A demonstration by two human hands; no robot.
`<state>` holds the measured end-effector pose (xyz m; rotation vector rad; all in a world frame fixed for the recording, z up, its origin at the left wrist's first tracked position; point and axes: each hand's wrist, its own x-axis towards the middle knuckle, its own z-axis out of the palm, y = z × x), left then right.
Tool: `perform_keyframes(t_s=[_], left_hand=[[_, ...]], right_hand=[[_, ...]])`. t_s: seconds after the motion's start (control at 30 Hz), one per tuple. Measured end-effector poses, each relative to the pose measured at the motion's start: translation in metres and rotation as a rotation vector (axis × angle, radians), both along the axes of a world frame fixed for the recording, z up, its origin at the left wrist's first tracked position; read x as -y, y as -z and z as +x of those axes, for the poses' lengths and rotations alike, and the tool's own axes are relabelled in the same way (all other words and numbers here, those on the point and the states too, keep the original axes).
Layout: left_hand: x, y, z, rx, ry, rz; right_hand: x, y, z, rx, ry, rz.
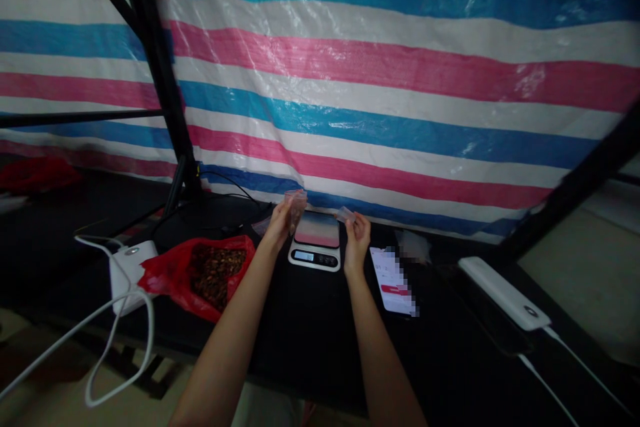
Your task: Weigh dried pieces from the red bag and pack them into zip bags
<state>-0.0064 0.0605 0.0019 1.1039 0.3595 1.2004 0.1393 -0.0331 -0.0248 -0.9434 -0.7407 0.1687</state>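
Note:
A small clear plastic bag (297,203) is in my left hand (281,223), its fingers closed on it beside the scale. My right hand (357,235) pinches a small translucent plastic piece (345,215), which looks like another little bag. Between the two hands sits a white digital scale (315,260) with a shiny platform (317,230) and a lit display; nothing shows on the platform. Left of my left forearm lies an open red plastic bag (175,277) holding many small brown pieces (217,273), like seeds or dried bits.
A lit phone (393,280) lies right of the scale, near a clear plastic bag (414,247). Farther right are a white power bank (504,292) and a dark phone (493,317), both with cables. A white box (131,273) with cables stands left. Striped sheeting (350,87) hangs behind the black table.

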Motion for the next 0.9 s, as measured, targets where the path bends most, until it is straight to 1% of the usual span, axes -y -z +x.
perform_keyframes(t_s=[0.1, 0.17, 0.27, 0.37, 0.47, 0.53, 0.6, 0.73, 0.9], left_hand=[[-0.001, 0.003, 0.000, -0.034, -0.031, 0.003], [0.002, 0.004, 0.002, -0.070, -0.015, 0.033], [0.010, 0.004, 0.004, -0.245, 0.036, 0.126], [0.018, 0.001, 0.006, -0.429, 0.100, 0.244], [0.023, 0.000, 0.009, -0.447, 0.160, 0.335], [0.024, 0.001, 0.012, -0.443, 0.181, 0.364], [0.024, 0.004, 0.013, -0.467, 0.200, 0.364], [0.026, 0.007, 0.016, -0.498, 0.235, 0.313], [0.031, 0.003, 0.014, -0.467, 0.270, 0.268]], right_hand=[[-0.002, 0.003, -0.002, -0.042, -0.065, 0.014], [-0.004, 0.005, -0.002, -0.069, -0.104, 0.019], [-0.006, 0.006, -0.003, -0.075, -0.130, 0.017], [-0.004, 0.004, -0.004, -0.055, -0.129, 0.020], [0.001, -0.002, -0.004, 0.010, -0.142, 0.005], [0.003, -0.006, -0.005, 0.061, -0.176, -0.009], [0.005, -0.009, -0.005, 0.091, -0.205, -0.013], [0.008, -0.012, -0.006, 0.124, -0.224, -0.032], [0.010, -0.014, -0.010, 0.214, -0.205, -0.051]])
